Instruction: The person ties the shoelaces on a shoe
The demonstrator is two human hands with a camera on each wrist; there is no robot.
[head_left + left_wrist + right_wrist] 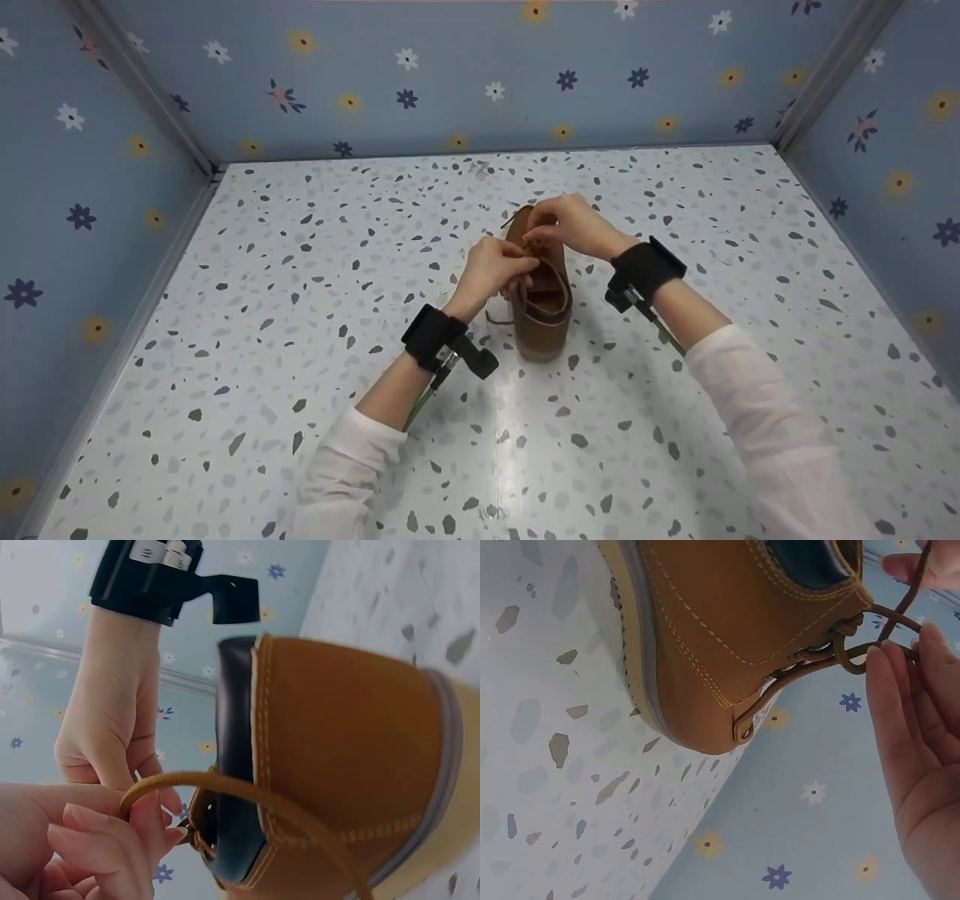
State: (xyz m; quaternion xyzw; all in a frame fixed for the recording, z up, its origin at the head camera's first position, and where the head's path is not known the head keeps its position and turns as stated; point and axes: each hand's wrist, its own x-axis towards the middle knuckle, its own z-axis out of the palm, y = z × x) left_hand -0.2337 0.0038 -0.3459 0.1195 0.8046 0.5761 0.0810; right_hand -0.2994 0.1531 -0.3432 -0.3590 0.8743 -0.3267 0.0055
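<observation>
Brown shoe [541, 337] stands upright on the white speckled bench [247, 337], heel toward the person, toe toward the flowered wall [465, 60] beyond it. Both hands are at the lacing on the shoe's front. Left hand [493, 268], over the left side of the shoe's opening, grasps the brown lace [217, 781] between curled fingers. Right hand [576, 225], farther toward the shoe's toe, pinches the lace between thumb and fingers; a loop shows next to its fingertips in the right wrist view. The lace runs down through the eyelets toward the toe, and one stretch curves out left of the shoe near the heel. Shoe has a dark padded collar [234, 705], pale stitching and a cream sole [634, 652]. Black wrist straps sit either side of the shoe: one [435, 337] left, nearer the person, one [649, 270] right. White sleeves [765, 420] nearer the person than the shoe.
</observation>
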